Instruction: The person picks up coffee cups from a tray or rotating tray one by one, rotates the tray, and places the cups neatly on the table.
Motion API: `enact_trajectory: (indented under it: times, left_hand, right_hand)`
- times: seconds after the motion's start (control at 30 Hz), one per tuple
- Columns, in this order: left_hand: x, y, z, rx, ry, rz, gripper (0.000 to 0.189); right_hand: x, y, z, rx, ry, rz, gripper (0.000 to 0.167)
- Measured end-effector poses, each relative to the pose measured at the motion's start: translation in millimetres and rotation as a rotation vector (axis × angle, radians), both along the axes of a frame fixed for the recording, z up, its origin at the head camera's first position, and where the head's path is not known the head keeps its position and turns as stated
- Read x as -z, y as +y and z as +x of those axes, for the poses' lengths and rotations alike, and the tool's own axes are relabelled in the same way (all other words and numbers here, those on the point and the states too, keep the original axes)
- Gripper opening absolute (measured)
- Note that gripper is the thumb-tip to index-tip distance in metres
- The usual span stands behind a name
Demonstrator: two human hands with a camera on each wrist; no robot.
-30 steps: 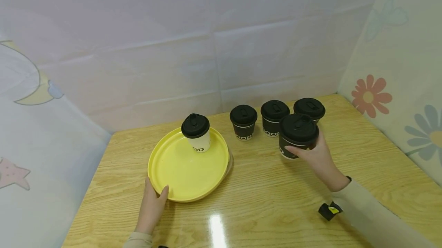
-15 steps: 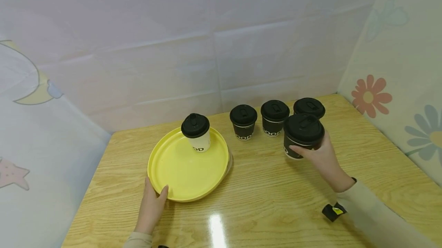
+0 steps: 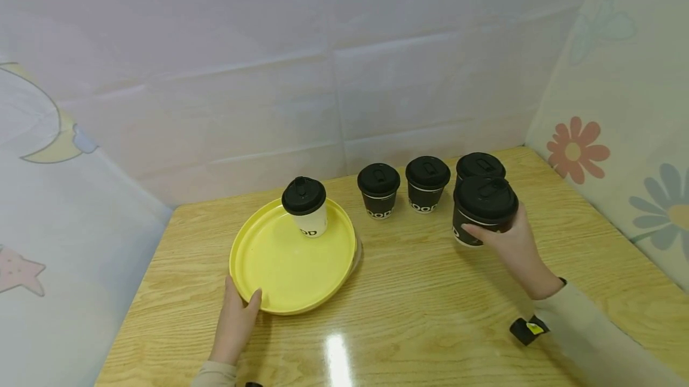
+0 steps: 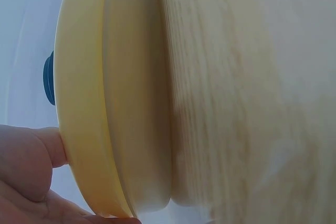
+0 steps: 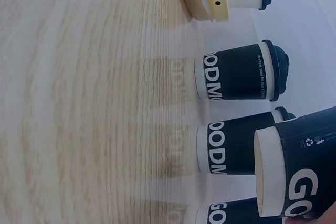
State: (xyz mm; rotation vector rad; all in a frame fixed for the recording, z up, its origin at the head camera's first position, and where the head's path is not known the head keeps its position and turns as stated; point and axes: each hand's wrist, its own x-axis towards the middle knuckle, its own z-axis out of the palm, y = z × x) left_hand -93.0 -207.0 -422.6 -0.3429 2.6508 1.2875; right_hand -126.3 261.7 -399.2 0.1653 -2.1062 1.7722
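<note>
Got L hand (image 3: 235, 320) pinching yellow tray (image 3: 290, 273) by its near-left rim, w/ white cup (image 3: 312, 222) upright on its far side. Next, goin R, 2 black cups (image 3: 379, 201) standing apart on table (image 3: 409, 315), then 3rd one (image 3: 479, 163) partly hidden behind held black cup (image 3: 482, 204), up off table, gripped by R hand (image 3: 519, 248).

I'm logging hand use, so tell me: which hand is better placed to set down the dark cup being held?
Probably the right hand: it grips the dark cup, raised above the table. The left hand holds the yellow tray's near rim, well away from that cup.
</note>
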Motion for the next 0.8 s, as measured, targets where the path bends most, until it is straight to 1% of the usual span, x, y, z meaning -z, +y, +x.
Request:
enact_trajectory:
  times: [0.23, 0.43, 0.53, 0.73, 0.8]
  left_hand:
    - [0.0, 0.0, 0.4, 0.003, 0.006, 0.0, 0.085]
    - [-0.7, 0.7, 0.5, 0.004, 0.015, -0.002, 0.084]
    - [-0.9, 0.9, 0.3, 0.006, 0.02, -0.001, 0.084]
    - [-0.7, 0.3, 0.2, 0.0, 0.002, -0.005, 0.085]
    - [-0.3, 0.0, 0.2, -0.002, 0.0, -0.007, 0.085]
  right_hand:
    - [2.7, 4, 0.7, 0.016, -0.017, -0.016, 0.077]
    - [5.0, 10, 1.5, 0.021, -0.01, -0.057, 0.074]
    - [6.5, 13, 3.3, 0.043, -0.021, -0.043, 0.074]
    - [8.0, 20, 4.2, 0.064, -0.028, -0.086, 0.073]
    - [8.9, 23, 4.3, 0.07, -0.021, -0.077, 0.072]
